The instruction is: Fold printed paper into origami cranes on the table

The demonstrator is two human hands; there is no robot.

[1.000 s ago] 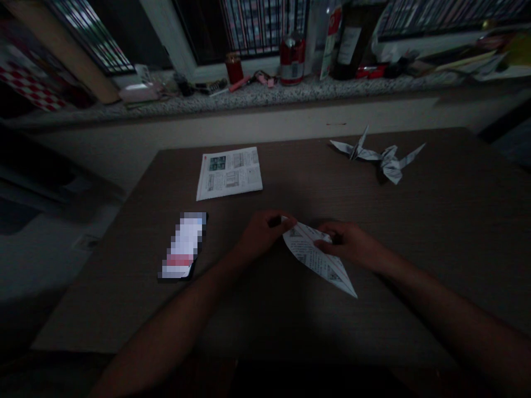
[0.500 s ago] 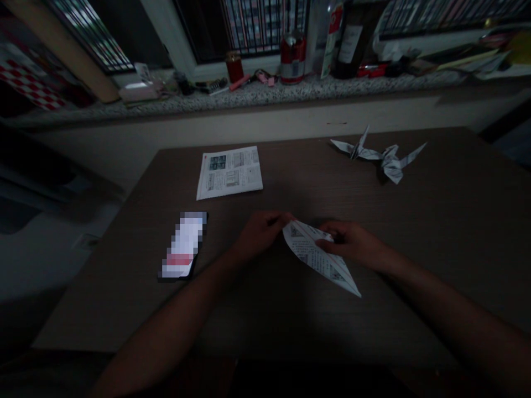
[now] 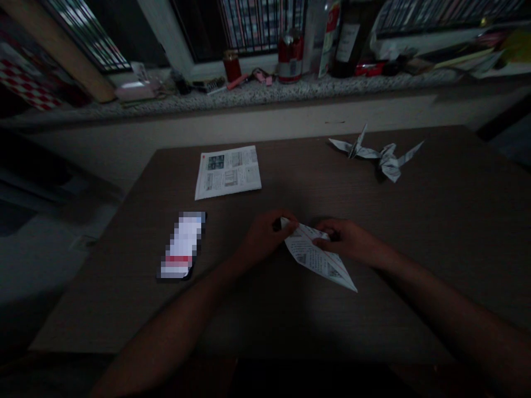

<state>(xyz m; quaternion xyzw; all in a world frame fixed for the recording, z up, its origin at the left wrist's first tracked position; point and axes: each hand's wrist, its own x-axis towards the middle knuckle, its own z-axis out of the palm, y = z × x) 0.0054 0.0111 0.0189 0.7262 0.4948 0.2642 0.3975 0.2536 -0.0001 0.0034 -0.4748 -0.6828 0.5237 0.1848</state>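
A folded sheet of printed paper (image 3: 312, 255), narrow and kite-like, is held between my hands over the middle of the table. My left hand (image 3: 271, 232) pinches its upper left corner, with the thumb on top of the paper. At the upper right edge, my right hand (image 3: 346, 241) grips it, thumb on the printed face and fingers behind. The paper's long point slants down to the right, apart from both hands. The fingers behind the paper are partly hidden.
Two folded paper cranes (image 3: 390, 161) stand at the back right of the brown table (image 3: 435, 221). A folded newspaper sheet (image 3: 229, 172) lies at the back left, with a phone (image 3: 182, 246) nearer me. A stone sill (image 3: 249, 94) holds cans, bottles and clutter.
My left thumb has come over the paper's upper left corner, where the fingertips were at its edge. The paper and right hand have shifted slightly left and up.
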